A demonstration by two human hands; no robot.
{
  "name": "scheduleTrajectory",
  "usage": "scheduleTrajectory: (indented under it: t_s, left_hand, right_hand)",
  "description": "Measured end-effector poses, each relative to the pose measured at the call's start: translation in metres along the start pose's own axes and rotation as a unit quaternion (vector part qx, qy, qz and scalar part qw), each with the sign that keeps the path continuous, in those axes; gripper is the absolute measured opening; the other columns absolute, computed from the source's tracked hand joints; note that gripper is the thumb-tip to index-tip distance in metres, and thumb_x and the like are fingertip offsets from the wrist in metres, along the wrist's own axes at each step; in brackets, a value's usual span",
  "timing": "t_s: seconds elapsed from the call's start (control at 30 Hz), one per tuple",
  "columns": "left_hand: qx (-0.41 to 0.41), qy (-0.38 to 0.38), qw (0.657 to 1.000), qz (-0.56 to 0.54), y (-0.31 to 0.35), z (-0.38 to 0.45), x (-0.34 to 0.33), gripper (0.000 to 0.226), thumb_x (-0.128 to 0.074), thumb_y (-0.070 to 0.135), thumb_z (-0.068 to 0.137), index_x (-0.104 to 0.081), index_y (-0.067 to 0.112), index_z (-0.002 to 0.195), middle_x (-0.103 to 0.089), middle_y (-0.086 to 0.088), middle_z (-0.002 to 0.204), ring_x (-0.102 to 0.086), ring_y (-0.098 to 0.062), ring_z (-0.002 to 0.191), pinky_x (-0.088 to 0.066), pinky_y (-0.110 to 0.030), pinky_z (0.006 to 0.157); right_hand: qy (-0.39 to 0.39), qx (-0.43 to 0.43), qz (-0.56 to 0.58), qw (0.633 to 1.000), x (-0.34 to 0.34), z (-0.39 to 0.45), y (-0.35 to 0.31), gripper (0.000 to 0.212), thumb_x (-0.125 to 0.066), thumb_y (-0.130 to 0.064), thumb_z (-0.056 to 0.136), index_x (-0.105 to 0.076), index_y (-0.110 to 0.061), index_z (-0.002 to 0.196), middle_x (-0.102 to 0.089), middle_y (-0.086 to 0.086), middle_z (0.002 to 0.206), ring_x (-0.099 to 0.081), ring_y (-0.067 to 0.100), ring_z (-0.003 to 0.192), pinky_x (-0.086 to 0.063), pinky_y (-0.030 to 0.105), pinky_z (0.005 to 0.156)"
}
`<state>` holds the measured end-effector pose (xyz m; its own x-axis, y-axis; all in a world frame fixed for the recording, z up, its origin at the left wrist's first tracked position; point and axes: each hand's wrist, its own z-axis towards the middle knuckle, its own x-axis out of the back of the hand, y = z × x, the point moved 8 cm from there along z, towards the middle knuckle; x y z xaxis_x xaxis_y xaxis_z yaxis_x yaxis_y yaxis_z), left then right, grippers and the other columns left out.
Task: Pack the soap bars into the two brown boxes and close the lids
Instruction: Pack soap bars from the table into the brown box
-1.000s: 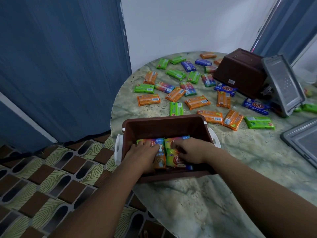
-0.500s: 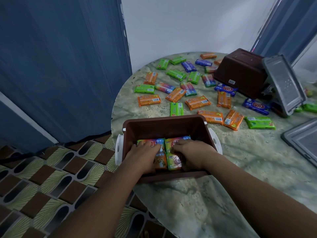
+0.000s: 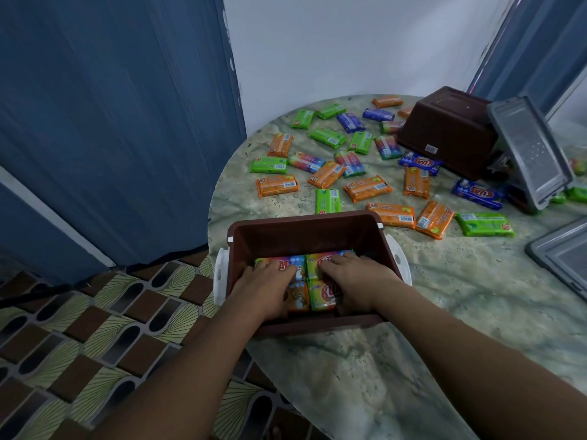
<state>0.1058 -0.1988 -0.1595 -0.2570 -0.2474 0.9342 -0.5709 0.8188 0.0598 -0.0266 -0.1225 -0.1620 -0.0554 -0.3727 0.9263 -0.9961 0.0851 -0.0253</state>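
The near brown box [image 3: 305, 228] stands open at the table's front edge, with white side latches. Both hands are inside it. My left hand [image 3: 263, 289] lies flat on the left rainbow-wrapped soap bars [image 3: 297, 269]. My right hand [image 3: 357, 277] rests with spread fingers on the right bars [image 3: 322, 296], which lie side by side on the box floor. Several loose orange, green and blue soap bars [image 3: 367, 188] are scattered across the table beyond the box. The second brown box [image 3: 444, 131] lies upturned at the back right.
A grey lid [image 3: 530, 154] leans against the upturned box. Another grey lid [image 3: 562, 258] lies flat at the right edge. The round marble table [image 3: 460, 306] ends just left of the near box, above a patterned floor [image 3: 95, 328]. Blue curtains hang left.
My right hand has laid its soap bar flat in the box and slid forward onto the bars. My left hand has stayed pressed on the left bars.
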Motion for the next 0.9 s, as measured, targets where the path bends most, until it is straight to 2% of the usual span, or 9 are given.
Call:
scheduleTrajectory:
  t_s: [0.13, 0.37, 0.5, 0.57, 0.67, 0.73, 0.77, 0.8, 0.9]
  left_hand:
    - [0.002, 0.021, 1.0, -0.001, 0.001, -0.001, 0.006, 0.084, -0.083, 0.038, 0.073, -0.037, 0.031, 0.143, -0.038, -0.003, 0.139, -0.038, -0.027, 0.128, -0.04, -0.045, 0.104]
    - [-0.009, 0.015, 1.0, -0.004, 0.002, 0.0, 0.006, 0.074, -0.078, 0.041, 0.08, -0.045, 0.032, 0.145, -0.04, -0.002, 0.143, -0.039, -0.024, 0.133, -0.041, -0.046, 0.106]
    - [-0.005, 0.008, 1.0, -0.027, 0.001, -0.001, 0.008, 0.07, -0.076, 0.041, 0.082, -0.046, 0.032, 0.144, -0.042, -0.002, 0.139, -0.041, -0.025, 0.131, -0.041, -0.046, 0.107]
    - [-0.005, 0.049, 0.996, -0.079, 0.0, -0.004, 0.021, 0.061, -0.075, 0.041, 0.084, -0.05, 0.032, 0.139, -0.046, 0.002, 0.13, -0.045, -0.021, 0.122, -0.045, -0.04, 0.1]
    - [-0.016, 0.206, 0.974, -0.097, -0.003, -0.013, 0.062, 0.045, -0.07, 0.037, 0.089, -0.055, 0.031, 0.131, -0.048, 0.007, 0.121, -0.045, -0.014, 0.112, -0.044, -0.032, 0.088]
    - [-0.005, 0.302, 0.951, -0.068, -0.011, -0.019, 0.088, 0.043, -0.07, 0.036, 0.089, -0.055, 0.028, 0.129, -0.049, 0.004, 0.12, -0.044, -0.015, 0.111, -0.042, -0.032, 0.088]
    - [0.014, 0.323, 0.945, -0.046, -0.019, -0.018, 0.094, 0.046, -0.071, 0.038, 0.089, -0.054, 0.027, 0.13, -0.049, 0.002, 0.122, -0.043, -0.018, 0.112, -0.042, -0.034, 0.091]
    - [0.041, 0.321, 0.946, -0.028, -0.029, -0.013, 0.095, 0.05, -0.071, 0.04, 0.089, -0.052, 0.026, 0.132, -0.048, -0.002, 0.127, -0.042, -0.022, 0.116, -0.041, -0.037, 0.095]
    - [0.104, 0.243, 0.964, -0.014, -0.059, 0.009, 0.079, 0.055, -0.066, 0.044, 0.093, -0.043, 0.025, 0.139, -0.044, -0.007, 0.137, -0.038, -0.029, 0.124, -0.038, -0.042, 0.102]
  right_hand:
    - [0.003, 0.001, -0.017, 1.0, 0.001, -0.001, 0.001, 0.095, -0.082, -0.049, 0.074, -0.031, -0.031, 0.152, -0.033, 0.005, 0.148, -0.035, 0.029, 0.134, -0.039, 0.046, 0.11]
    - [-0.021, -0.003, -0.005, 1.0, -0.001, -0.001, 0.001, 0.093, -0.08, -0.047, 0.078, -0.03, -0.038, 0.156, -0.034, 0.0, 0.154, -0.038, 0.029, 0.138, -0.043, 0.047, 0.108]
    - [0.018, -0.013, 0.031, 0.999, 0.01, -0.004, 0.0, 0.083, -0.07, -0.061, 0.083, -0.035, -0.036, 0.154, -0.039, -0.001, 0.149, -0.04, 0.025, 0.135, -0.041, 0.046, 0.109]
    - [0.101, -0.026, 0.083, 0.991, 0.03, -0.008, 0.003, 0.07, -0.064, -0.061, 0.088, -0.043, -0.033, 0.149, -0.046, -0.002, 0.14, -0.044, 0.022, 0.127, -0.044, 0.042, 0.104]
    - [0.249, -0.051, 0.079, 0.964, 0.063, -0.015, 0.012, 0.046, -0.062, -0.046, 0.095, -0.055, -0.027, 0.137, -0.053, 0.001, 0.123, -0.05, 0.023, 0.114, -0.047, 0.039, 0.093]
    - [0.298, -0.081, 0.061, 0.949, 0.076, -0.014, 0.023, 0.044, -0.063, -0.04, 0.095, -0.053, -0.026, 0.136, -0.052, 0.003, 0.121, -0.049, 0.025, 0.111, -0.045, 0.04, 0.092]
    - [0.305, -0.098, 0.047, 0.946, 0.08, -0.012, 0.028, 0.048, -0.064, -0.039, 0.094, -0.05, -0.026, 0.138, -0.051, 0.005, 0.122, -0.048, 0.026, 0.111, -0.044, 0.042, 0.093]
    - [0.299, -0.115, 0.033, 0.947, 0.083, -0.009, 0.034, 0.052, -0.064, -0.04, 0.094, -0.047, -0.028, 0.141, -0.05, 0.005, 0.125, -0.048, 0.027, 0.114, -0.044, 0.043, 0.096]
    - [0.23, -0.14, 0.007, 0.963, 0.081, 0.005, 0.048, 0.059, -0.063, -0.048, 0.095, -0.039, -0.035, 0.147, -0.047, 0.006, 0.139, -0.046, 0.03, 0.128, -0.04, 0.046, 0.105]
